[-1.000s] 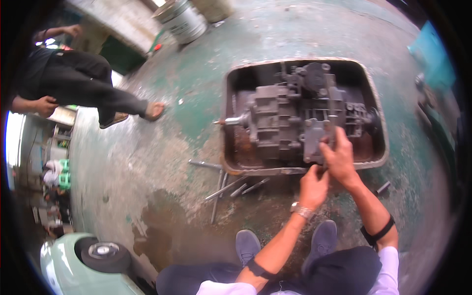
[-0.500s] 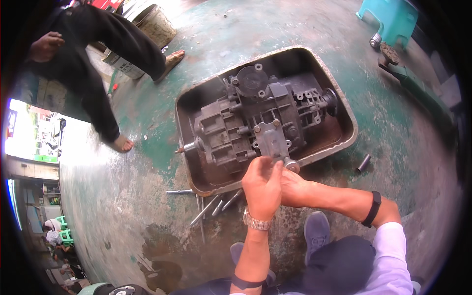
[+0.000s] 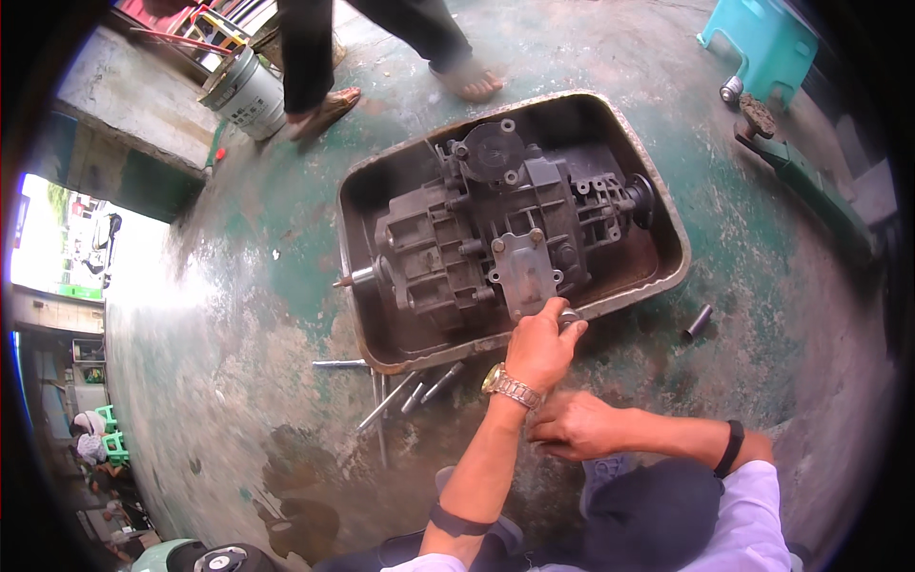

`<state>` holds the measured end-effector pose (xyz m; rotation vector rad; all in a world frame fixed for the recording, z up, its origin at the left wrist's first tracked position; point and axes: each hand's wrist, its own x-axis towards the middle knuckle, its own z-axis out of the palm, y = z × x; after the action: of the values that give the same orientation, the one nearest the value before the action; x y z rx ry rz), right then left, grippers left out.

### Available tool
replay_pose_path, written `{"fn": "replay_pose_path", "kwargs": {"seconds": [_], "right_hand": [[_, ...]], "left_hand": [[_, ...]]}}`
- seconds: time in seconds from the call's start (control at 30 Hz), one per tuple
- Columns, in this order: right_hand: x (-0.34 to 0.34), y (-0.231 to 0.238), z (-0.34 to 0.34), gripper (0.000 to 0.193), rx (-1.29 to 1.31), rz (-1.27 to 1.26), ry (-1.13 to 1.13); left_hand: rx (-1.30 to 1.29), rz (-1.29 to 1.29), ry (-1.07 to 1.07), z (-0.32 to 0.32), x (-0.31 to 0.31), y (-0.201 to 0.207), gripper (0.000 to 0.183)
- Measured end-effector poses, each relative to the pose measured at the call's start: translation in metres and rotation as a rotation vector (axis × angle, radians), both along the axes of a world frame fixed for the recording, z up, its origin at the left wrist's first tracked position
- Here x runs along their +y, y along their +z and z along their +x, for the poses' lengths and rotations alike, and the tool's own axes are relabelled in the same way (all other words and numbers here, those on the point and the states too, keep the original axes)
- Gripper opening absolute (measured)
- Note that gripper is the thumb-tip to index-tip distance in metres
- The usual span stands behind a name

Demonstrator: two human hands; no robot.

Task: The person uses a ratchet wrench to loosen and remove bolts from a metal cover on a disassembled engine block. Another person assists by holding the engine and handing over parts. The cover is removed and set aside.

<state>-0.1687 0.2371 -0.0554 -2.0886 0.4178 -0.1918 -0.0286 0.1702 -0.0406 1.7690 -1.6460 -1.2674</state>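
A large green-stained concrete floor (image 3: 238, 315) is filling the view from above. On it a dented rectangular metal drip tray (image 3: 667, 229) is sitting, and a grey cast-metal gearbox (image 3: 477, 238) is lying inside the tray, its input shaft pointing left. A square bolted cover plate (image 3: 522, 270) is facing up near the tray's near edge.

The person's left hand (image 3: 541, 345), wearing a metal wristwatch, is reaching over the tray rim just below that plate, fingers curled tight around a small round metal part (image 3: 569, 317) that may be a socket or bushing. The right hand (image 3: 574, 424) is resting low by the knee, loosely closed, seemingly holding nothing, though its palm is hidden.

The small part is looking hard, light and probably oily, so it would likely slip; gripping around its sides seems best.

Loose bolts (image 3: 410, 391) are lying on the floor beside the tray, and a short metal tube (image 3: 696, 323) to the right. Another person's sandalled feet (image 3: 400, 91) are standing beyond the tray, near a white bucket (image 3: 243, 93) and a turquoise stool (image 3: 762, 43).
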Motion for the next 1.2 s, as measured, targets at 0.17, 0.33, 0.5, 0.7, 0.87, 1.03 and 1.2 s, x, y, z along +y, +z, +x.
{"fn": "replay_pose_path", "kwargs": {"seconds": [0.17,0.33,0.5,0.7,0.87,1.03,1.2], "right_hand": [[0.038,-0.035,-0.008,0.066,0.132,0.804,-0.191],[0.052,-0.063,-0.042,0.063,-0.488,1.476,-0.743],[0.001,-0.051,-0.064,0.050,-0.707,1.252,-1.193],[-0.083,-0.008,-0.027,0.037,-0.499,0.572,-1.494],[-0.126,0.013,0.026,0.037,-0.236,0.090,-1.111],[-0.122,0.013,0.068,0.030,0.039,-0.348,-0.602],[-0.079,-0.018,0.077,0.024,0.153,-0.365,-0.152]], "left_hand": [[0.281,0.031,0.179,-0.008,0.010,-0.016,0.035],[0.500,0.055,0.482,-0.030,0.026,-0.022,0.028],[0.894,0.062,0.828,-0.058,0.037,-0.027,0.035],[0.803,-0.022,0.794,-0.048,0.047,-0.039,0.029],[0.666,-0.229,1.101,-0.019,0.063,-0.025,0.017],[0.657,-0.720,1.138,0.008,0.041,0.036,0.015],[0.509,-0.454,0.623,0.023,0.005,0.061,0.021]]}}
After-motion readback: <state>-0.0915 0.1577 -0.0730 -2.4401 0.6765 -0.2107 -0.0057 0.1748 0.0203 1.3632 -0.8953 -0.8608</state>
